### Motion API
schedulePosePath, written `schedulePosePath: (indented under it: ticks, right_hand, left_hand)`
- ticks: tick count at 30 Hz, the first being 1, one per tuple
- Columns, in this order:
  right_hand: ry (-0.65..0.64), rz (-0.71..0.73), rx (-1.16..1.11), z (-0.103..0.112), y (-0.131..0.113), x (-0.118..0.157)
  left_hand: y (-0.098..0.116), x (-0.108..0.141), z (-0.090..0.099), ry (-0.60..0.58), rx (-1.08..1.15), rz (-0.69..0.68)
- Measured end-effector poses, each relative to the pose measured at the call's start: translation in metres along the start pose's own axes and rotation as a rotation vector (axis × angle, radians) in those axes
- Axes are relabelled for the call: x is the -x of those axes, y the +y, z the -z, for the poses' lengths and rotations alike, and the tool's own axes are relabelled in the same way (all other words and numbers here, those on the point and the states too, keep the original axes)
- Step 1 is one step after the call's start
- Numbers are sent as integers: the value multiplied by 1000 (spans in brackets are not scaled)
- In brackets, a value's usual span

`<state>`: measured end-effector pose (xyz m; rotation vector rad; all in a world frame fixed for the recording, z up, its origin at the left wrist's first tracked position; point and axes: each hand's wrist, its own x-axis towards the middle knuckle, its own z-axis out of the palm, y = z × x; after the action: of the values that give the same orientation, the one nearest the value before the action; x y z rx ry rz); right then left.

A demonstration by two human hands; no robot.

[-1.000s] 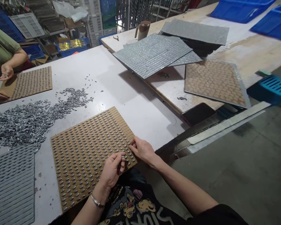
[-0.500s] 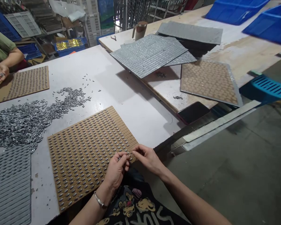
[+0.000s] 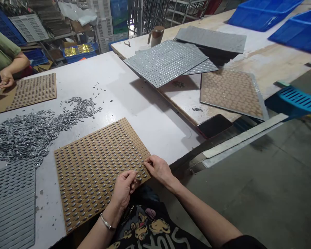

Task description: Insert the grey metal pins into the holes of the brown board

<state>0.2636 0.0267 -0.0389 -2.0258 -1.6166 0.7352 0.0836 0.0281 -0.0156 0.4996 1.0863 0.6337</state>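
Note:
A brown grooved board lies on the table in front of me, set with rows of small silver, seed-shaped metal pieces. Its strip along the right edge has bare grooves. My right hand is pinched at that right edge, fingertips down on the board by the last pieces. Whatever sits between those fingertips is too small to make out. Over the board's near right corner my left hand is curled closed, thumb against the fingers. Its contents are hidden. A bracelet circles the left wrist.
A heap of loose metal pieces lies left, beside a grey grooved board. Across the table a co-worker's hands are at another brown board. Grey sheets, a phone and a mug are on the right-hand table.
My hands have come apart: the left has drawn back left and slightly down, while the right has shifted a little to the board's right edge. The board has stayed put.

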Motion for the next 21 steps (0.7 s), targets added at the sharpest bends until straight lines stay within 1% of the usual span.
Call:
schedulePosePath:
  ticks: [5, 10, 15, 18, 21]
  right_hand:
    - [-41, -17, -33, 2, -2, 0]
    - [-26, 12, 14, 0, -2, -1]
    - [-46, 22, 18, 0, 0, -8]
    - [-34, 8, -85, 5, -2, -6]
    - [-26, 92, -287, 13, -10, 10]
  left_hand:
    - [1, 2, 0, -56, 140, 25]
    - [-2, 2, 0, -17, 193, 47]
    - [-2, 0, -1, -21, 185, 80]
    - [0, 1, -2, -12, 208, 101]
    - [1, 4, -5, -28, 202, 86]
